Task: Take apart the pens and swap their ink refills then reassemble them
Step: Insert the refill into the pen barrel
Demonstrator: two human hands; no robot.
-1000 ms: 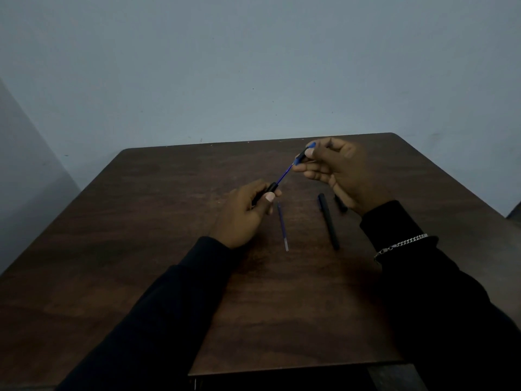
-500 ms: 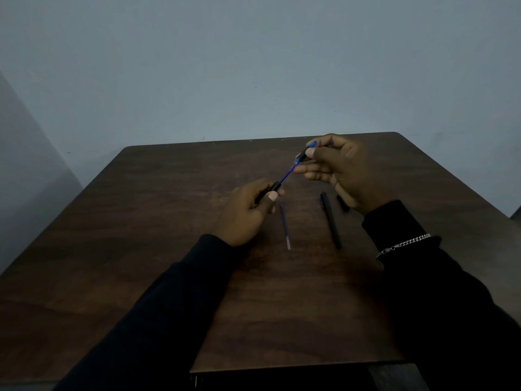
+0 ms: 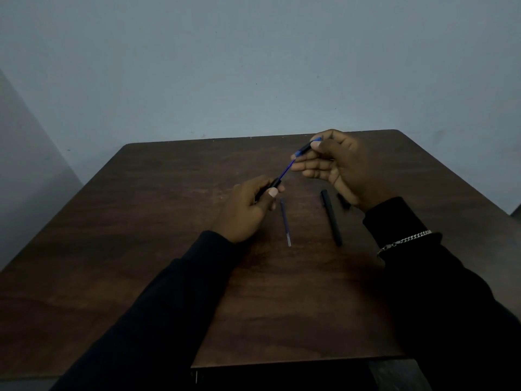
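Fingertips of the right hand (image 3: 349, 167) pinch the black-and-blue tip piece (image 3: 306, 148) of a pen, with a thin blue refill (image 3: 285, 171) running from it toward seven o'clock into a black barrel (image 3: 272, 184). That barrel is clamped in the closed fingers of the left hand (image 3: 248, 210), thumb pressed on top near the barrel's mouth. Both hands are raised over the dark wooden table (image 3: 141, 249). On the table, just at five o'clock from the left hand, lies a second refill (image 3: 285, 222), loose and pointing toward the person. Near it at three o'clock lies a second black barrel (image 3: 331, 217), roughly parallel. A small black piece (image 3: 343, 200) sits just beside that barrel, partly hidden under the right wrist. A silver chain bracelet (image 3: 406, 239) rests over the right black sleeve (image 3: 451, 292).
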